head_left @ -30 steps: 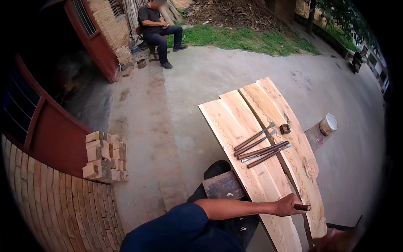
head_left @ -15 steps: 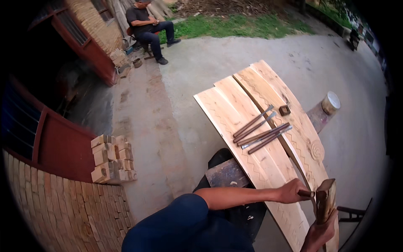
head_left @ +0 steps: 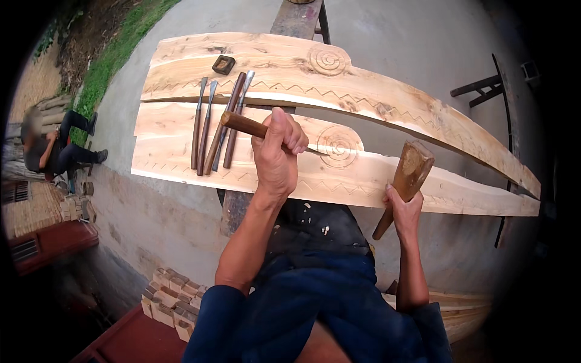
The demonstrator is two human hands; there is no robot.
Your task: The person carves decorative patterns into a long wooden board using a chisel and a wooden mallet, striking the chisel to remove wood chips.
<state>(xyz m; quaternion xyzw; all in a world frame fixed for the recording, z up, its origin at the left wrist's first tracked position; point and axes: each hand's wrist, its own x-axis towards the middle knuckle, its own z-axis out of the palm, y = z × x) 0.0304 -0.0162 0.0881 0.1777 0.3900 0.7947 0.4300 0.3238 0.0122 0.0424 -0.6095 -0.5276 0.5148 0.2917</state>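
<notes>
My left hand [head_left: 276, 151] is closed round the wooden handle of a chisel [head_left: 242, 124]. Its thin blade points right, with the tip at the spiral [head_left: 338, 147] marked on the near board [head_left: 163, 145]; whether it touches the wood I cannot tell. In my right hand [head_left: 404, 209] is a wooden mallet [head_left: 414, 168], gripped by its handle, head up, over the board's near edge. Several more chisels [head_left: 200, 127] lie side by side across both boards, left of my left hand. The far board [head_left: 272, 60] carries a zigzag line and a second spiral [head_left: 327, 59].
A small dark square box [head_left: 223, 64] sits on the far board. Benches [head_left: 296, 19] support the boards, one with legs at the right [head_left: 484, 91]. A person [head_left: 57, 142] sits at the far left. Wooden blocks [head_left: 175, 299] are stacked at lower left near a red door panel [head_left: 133, 339].
My view has swung round to the right, bringing the boards crosswise before me. My hands, close together at the boards' end before, are now apart, with the chisel at the near spiral.
</notes>
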